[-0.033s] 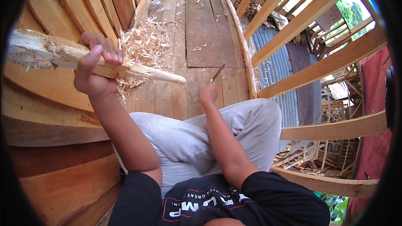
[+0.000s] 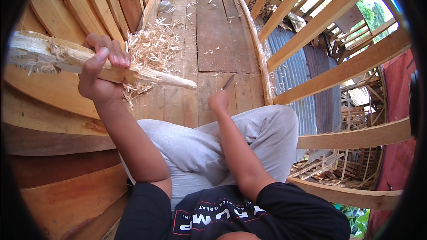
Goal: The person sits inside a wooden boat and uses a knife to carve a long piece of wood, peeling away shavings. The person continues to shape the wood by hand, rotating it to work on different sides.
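Note:
My left hand [image 2: 101,71] is wrapped round a rough length of pale wood [image 2: 66,54], held up at the left. Its thick end is splintered, and the far part narrows to a carved point over the floorboards. To the right of that point, my right hand [image 2: 219,101] is closed on a knife [image 2: 228,82]. The slim blade sticks out forward, apart from the wood; its handle is hidden in my fist. Beneath and beyond the wood lies a heap of curled wood shavings [image 2: 153,44].
Planks [image 2: 66,102] line the left side closely. Wooden railing slats [image 2: 320,22] run along the right, with corrugated metal roofing [image 2: 291,80] beyond them. A small clear container [image 2: 166,6] sits on the plank floor [image 2: 218,40] past the shavings. My legs in grey trousers [image 2: 262,129] are folded under my arms.
My right hand and the knife have shifted slightly to the left and down. The left hand and the wood look almost unmoved.

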`<state>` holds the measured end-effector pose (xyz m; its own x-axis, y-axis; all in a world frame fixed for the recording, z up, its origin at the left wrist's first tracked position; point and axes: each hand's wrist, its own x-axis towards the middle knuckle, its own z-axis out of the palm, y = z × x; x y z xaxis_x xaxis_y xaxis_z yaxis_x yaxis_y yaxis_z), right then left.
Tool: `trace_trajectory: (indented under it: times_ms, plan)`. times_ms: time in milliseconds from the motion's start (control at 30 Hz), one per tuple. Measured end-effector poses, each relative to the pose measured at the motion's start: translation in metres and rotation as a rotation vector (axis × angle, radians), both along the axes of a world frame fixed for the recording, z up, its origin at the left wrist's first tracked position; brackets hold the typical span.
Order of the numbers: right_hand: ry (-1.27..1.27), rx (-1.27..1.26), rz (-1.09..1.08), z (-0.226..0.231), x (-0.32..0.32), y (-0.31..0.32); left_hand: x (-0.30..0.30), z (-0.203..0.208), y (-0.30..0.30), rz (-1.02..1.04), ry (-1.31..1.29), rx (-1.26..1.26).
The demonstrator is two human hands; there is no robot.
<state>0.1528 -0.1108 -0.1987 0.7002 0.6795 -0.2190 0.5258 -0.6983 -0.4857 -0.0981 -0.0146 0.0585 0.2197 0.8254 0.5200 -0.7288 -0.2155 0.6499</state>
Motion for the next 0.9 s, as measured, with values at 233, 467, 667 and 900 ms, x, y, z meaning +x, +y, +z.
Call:
trace_trajectory:
  times_ms: [233,467,667,900]
  plan:
    - [0.556,0.011,0.094,0.03,-0.024,-0.012,0.0,0.004,-0.005,-0.027,0.001,0.017]
    - [0.092,-0.303,0.538,0.038,0.086,0.0,-0.004,0.01,-0.009,-0.137,-0.008,0.105]
    - [-0.379,-0.089,0.387,0.025,0.127,0.034,-0.003,0.011,-0.007,-0.217,-0.006,0.113]
    - [-0.016,-0.201,1.033,0.042,0.145,0.055,-0.012,0.004,-0.002,-0.14,0.05,0.096]
